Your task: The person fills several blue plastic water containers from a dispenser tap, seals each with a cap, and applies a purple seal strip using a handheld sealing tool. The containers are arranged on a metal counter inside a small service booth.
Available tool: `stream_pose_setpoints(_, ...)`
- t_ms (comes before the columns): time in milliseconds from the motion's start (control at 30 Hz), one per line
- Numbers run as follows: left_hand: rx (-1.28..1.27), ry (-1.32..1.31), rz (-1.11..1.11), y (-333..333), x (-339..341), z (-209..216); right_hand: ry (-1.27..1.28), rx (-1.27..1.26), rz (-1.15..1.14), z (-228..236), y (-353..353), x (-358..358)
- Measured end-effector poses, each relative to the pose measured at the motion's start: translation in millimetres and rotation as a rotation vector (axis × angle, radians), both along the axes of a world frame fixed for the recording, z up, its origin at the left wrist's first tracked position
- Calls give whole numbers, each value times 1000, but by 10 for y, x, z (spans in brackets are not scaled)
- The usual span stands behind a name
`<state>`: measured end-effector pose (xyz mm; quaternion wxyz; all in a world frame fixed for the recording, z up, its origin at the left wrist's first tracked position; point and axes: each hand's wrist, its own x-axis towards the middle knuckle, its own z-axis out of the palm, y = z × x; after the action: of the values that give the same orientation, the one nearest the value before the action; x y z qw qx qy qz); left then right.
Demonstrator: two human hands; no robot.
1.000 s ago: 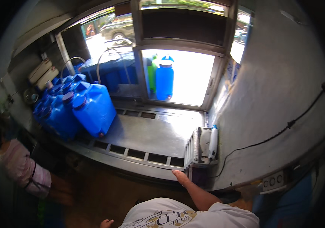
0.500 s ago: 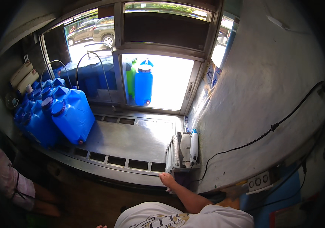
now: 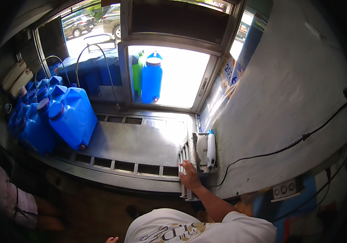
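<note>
My right hand (image 3: 190, 177) reaches out with its fingers apart and nothing held in them. The fingertips lie at the slatted pale-grey rack (image 3: 184, 157) on the right end of the metal counter; whether they press on it I cannot tell. Just beyond stands a white handheld tool (image 3: 211, 150) with a blue end, set against a worn grey box (image 3: 200, 148). Of my left hand (image 3: 112, 239) only a little shows at the lower edge, and what it holds, if anything, is hidden.
Blue water jugs (image 3: 74, 117) crowd the left of the metal counter (image 3: 135, 141). Another blue jug (image 3: 152, 81) stands in the bright opening. A black cord (image 3: 262, 154) hangs along the right wall, above a wall outlet (image 3: 285, 190). Another person's clothed leg (image 3: 19, 202) is at lower left.
My right hand has moved up and right from the counter's front edge to the rack, and its fingers have spread. The view has shifted slightly. More of my left hand shows.
</note>
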<state>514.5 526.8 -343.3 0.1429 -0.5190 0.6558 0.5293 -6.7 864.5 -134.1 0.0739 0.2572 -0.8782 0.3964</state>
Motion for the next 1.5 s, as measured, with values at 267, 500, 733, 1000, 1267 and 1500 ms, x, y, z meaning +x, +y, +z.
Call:
stream_pose_setpoints(267,93,-107,-98,-750,-304,96,319,414,-511,-44,710,-531)
stream_pose_setpoints(500,62,-91,-134,-1415,-423,169,142,437,-524,-234,951,-449)
stream_pose_setpoints(733,133,-198,-57,-2031,-582,-6,55,446,-321,167,449,257)
stream_pose_setpoints(1000,101,-229,-63,-2140,-880,-47,-163,951,-231,-338,277,535)
stream_pose_setpoints(1267,94,-171,-64,-1938,-770,61,1,1019,-337,-1191,811,226)
stream_pose_setpoints(1500,214,-291,-114,-1692,-203,-101,0,866,-315,-947,790,335)
